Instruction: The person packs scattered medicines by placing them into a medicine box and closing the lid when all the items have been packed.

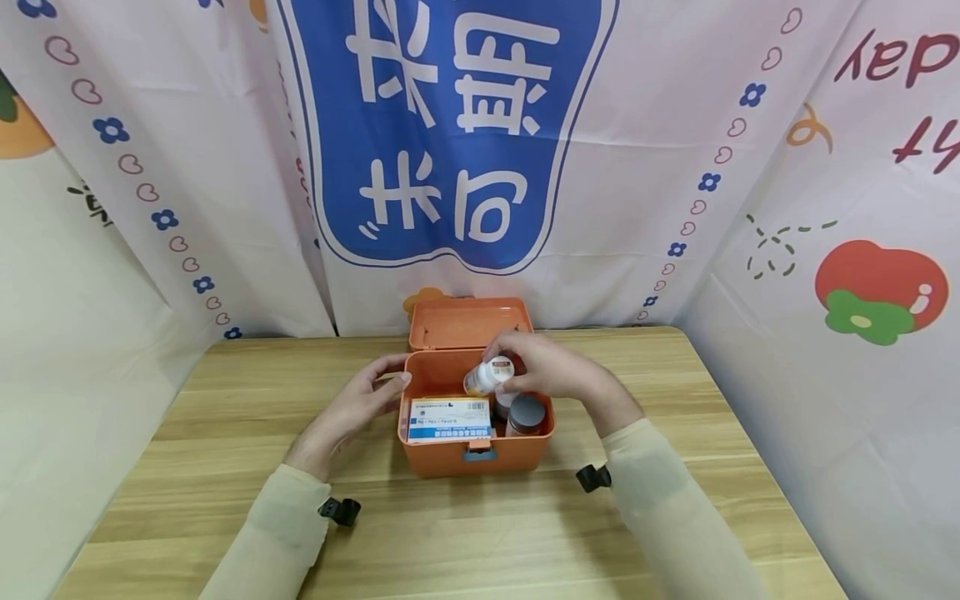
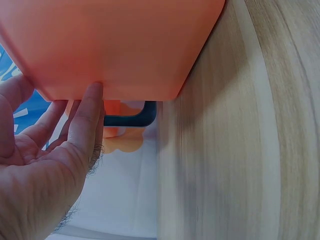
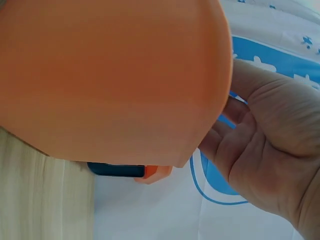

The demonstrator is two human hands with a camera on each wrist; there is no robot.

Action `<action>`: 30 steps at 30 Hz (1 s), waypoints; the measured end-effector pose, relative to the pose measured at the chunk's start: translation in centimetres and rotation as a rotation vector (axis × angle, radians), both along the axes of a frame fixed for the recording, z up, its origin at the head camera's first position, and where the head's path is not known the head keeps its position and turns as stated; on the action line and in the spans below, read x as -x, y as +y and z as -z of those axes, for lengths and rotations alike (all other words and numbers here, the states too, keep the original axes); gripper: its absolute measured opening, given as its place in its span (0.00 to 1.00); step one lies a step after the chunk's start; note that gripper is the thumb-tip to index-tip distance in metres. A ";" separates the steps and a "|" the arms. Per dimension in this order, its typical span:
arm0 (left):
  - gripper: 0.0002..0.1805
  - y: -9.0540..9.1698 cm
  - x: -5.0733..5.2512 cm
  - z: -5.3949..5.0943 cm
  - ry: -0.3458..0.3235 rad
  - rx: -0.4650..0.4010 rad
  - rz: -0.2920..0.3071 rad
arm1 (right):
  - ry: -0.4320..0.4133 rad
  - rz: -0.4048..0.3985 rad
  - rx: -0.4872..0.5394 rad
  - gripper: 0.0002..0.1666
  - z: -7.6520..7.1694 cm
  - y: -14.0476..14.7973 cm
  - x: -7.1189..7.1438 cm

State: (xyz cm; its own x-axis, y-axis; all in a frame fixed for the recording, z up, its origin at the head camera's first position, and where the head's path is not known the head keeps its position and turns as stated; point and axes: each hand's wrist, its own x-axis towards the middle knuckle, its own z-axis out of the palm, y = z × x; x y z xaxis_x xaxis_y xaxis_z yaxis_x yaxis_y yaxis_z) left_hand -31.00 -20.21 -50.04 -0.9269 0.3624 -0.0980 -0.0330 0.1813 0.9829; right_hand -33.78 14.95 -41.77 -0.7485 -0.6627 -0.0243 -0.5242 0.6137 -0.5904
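An orange lidded box (image 1: 472, 458) stands on the table with its lid (image 1: 471, 325) tipped back. My right hand (image 1: 551, 365) pinches a white pill bottle (image 1: 482, 377), which is tilted inside the box's opening. In the right wrist view the box wall hides the fingertips and the bottle. My left hand (image 1: 360, 404) touches the box's left side, its fingers (image 2: 86, 117) fairly straight against the wall and the thumb at the rim. Inside the box lie a white-and-blue medicine carton (image 1: 450, 418) at the left and a dark-capped jar (image 1: 527, 414) at the right. Another bottle is partly hidden behind the jar.
The box rests on a wood-grain table (image 1: 480, 542) near its back edge. A grey latch (image 1: 480, 455) is on the box's front, and a dark handle (image 2: 132, 120) shows behind it. Printed curtains (image 1: 637, 208) hang behind and beside the table.
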 end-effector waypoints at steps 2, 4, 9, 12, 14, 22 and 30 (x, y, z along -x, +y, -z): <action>0.35 0.0 0.0 0.0 -0.001 -0.001 -0.001 | 0.030 -0.001 -0.038 0.23 -0.2 -0.3 -0.1; 0.35 0.0 -0.1 0.0 -0.003 0.000 0.001 | 0.053 0.001 -0.071 0.23 -0.3 -0.5 -0.3; 0.35 -0.2 0.0 0.1 -0.005 0.000 0.003 | 0.083 0.008 -0.115 0.24 -0.6 -0.9 -0.6; 0.35 -0.2 0.0 0.1 -0.007 -0.005 0.003 | 0.095 0.005 -0.126 0.24 -0.7 -1.1 -0.6; 0.35 -0.2 0.0 0.1 -0.002 -0.008 0.006 | 0.098 0.002 -0.130 0.23 -0.7 -1.1 -0.5; 0.36 -0.3 0.1 0.2 0.004 -0.009 0.008 | 0.092 -0.004 -0.137 0.23 -0.8 -1.2 -0.1; 0.35 -0.3 0.0 0.2 0.003 -0.004 0.003 | 0.116 -0.046 -0.144 0.23 -1.0 -0.9 0.1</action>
State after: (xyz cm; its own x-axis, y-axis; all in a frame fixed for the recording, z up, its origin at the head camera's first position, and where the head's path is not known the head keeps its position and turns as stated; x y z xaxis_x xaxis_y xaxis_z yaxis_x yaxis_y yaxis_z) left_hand -30.97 -20.53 -50.19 -0.9261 0.3653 -0.0938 -0.0298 0.1771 0.9837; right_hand -33.88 14.01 -40.78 -0.7209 -0.6920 -0.0364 -0.6131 0.6614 -0.4320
